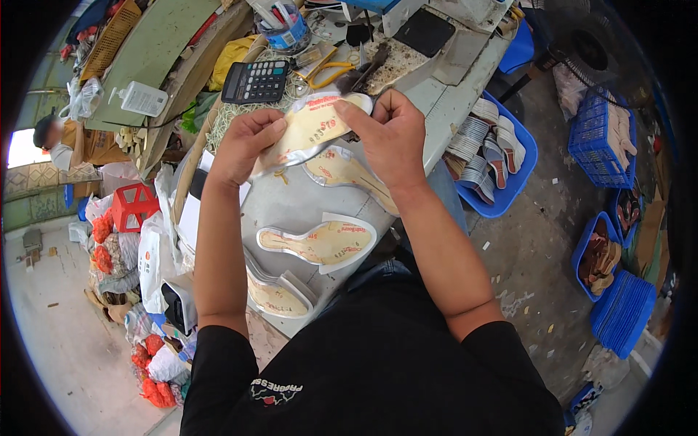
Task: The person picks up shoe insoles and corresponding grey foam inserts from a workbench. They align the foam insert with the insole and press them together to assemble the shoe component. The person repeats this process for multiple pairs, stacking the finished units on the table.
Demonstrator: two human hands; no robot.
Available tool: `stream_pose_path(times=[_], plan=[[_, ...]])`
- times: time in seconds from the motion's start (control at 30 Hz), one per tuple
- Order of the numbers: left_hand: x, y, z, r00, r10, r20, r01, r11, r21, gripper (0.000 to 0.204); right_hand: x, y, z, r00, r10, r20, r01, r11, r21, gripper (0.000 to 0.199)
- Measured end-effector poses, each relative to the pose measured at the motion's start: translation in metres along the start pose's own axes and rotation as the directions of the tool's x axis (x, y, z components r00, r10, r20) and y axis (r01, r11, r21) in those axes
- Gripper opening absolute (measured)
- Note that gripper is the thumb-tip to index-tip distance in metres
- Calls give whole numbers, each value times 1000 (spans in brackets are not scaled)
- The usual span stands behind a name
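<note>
Insole (309, 127) pinched by both hands, left (247, 145) and right (389, 131), apparently fingertip grips.

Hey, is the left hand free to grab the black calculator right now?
Probably not right away. The left hand and the right hand both grip the insole. The calculator lies close beyond, with nothing between, so letting go first would do.

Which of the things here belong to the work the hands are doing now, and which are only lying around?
In use:
- insole held between left hand and right hand
- more insoles on the table: one under the hands, one nearer, a stack at the edge

Lying about:
- calculator
- yellow-handled pliers
- clear pump bottle
- blue bin of soles
- red stool
</note>
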State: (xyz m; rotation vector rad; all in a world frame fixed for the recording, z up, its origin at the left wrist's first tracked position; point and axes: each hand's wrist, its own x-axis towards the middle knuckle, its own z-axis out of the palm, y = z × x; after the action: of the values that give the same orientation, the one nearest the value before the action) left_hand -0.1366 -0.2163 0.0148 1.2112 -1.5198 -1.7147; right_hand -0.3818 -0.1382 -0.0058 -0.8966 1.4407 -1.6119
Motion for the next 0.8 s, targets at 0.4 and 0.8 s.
stream_pose_path(times=[0.4,0.8], plan=[[-55,-15,66,993,-21,-115,-2,980,-197,18,3,-5,-2,1000,17,7,-17,1000,0,51],[-51,-23,131,982,49,-184,-126,894,-430,28,-27,6,-43,901,79,426,-141,983,116,42]])
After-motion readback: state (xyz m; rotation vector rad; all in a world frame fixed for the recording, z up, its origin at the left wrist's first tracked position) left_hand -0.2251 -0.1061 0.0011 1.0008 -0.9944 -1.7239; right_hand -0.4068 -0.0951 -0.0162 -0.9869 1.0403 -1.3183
